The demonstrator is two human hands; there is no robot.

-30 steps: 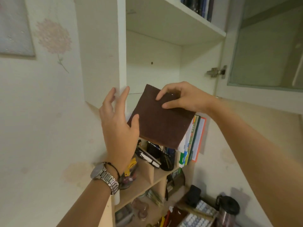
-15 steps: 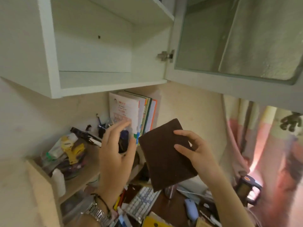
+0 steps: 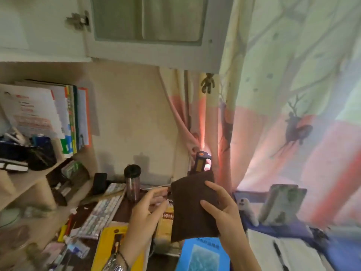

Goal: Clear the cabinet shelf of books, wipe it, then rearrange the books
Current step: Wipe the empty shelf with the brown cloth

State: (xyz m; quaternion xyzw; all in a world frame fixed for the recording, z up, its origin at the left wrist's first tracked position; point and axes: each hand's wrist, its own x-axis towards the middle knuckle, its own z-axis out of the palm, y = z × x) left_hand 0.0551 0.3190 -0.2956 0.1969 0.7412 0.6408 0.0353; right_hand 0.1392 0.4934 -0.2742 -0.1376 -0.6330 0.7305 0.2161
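Observation:
A dark brown wiping cloth (image 3: 190, 210) hangs flat in front of me above the desk. My right hand (image 3: 224, 214) grips its right edge, fingers across the front. My left hand (image 3: 145, 216) is just left of the cloth with loosely bent fingers, its fingertips at the cloth's left edge; no grip shows. Below the hands lie a yellow book (image 3: 109, 245) and a blue book (image 3: 201, 255) on the desk. The white cabinet (image 3: 39, 57) is at the top left, its glass door (image 3: 152, 30) swung open; the shelf inside is out of view.
Several upright books (image 3: 72, 118) stand on a wooden desk rack (image 3: 29, 180) at the left, beside a black pen holder (image 3: 42, 153). A keyboard (image 3: 101, 214), a steel tumbler (image 3: 132, 184) and an open notebook (image 3: 277, 253) crowd the desk. A curtain (image 3: 293, 114) hangs at right.
My view has swung down and right, away from the cabinet shelf toward the desk. Both hands have come down from the shelf with the cloth, which now hangs over the desk books.

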